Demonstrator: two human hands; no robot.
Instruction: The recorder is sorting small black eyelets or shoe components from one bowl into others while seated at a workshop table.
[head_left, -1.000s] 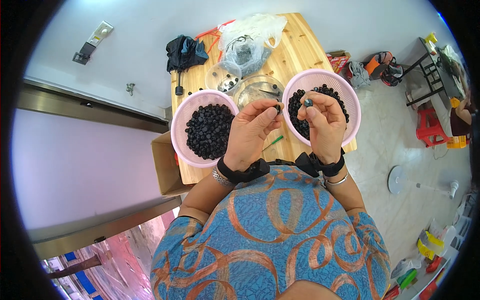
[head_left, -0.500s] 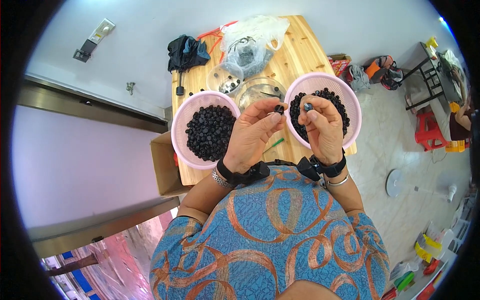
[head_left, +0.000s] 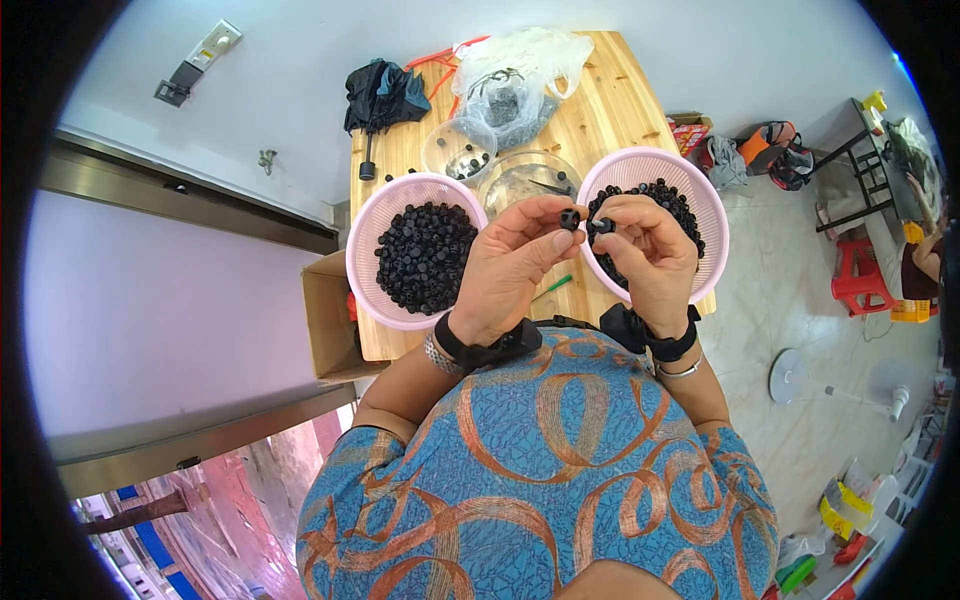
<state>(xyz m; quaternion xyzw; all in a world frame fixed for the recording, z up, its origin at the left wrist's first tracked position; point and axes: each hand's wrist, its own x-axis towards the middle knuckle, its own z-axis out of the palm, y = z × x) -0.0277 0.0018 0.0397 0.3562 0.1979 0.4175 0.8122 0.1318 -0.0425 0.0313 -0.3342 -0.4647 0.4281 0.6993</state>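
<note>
Between the fingertips of my left hand is a small round black part with a hollow face. My right hand pinches another small black part with a pale grey tip, held close beside the first. Whether the two parts touch is hard to tell. Left of my hands stands a pink basket heaped with small black caps. A second pink basket, partly hidden behind my right hand, holds more small black parts.
On the wooden table are a clear round tub with a few black pieces, a clear shallow dish, a plastic bag, a folded umbrella and a green-handled tool. A cardboard box stands at the left.
My right fingers have turned the part so its pale tip points toward the left one. The left part has tilted, its hollow face now more visible. Both pieces are closer together.
</note>
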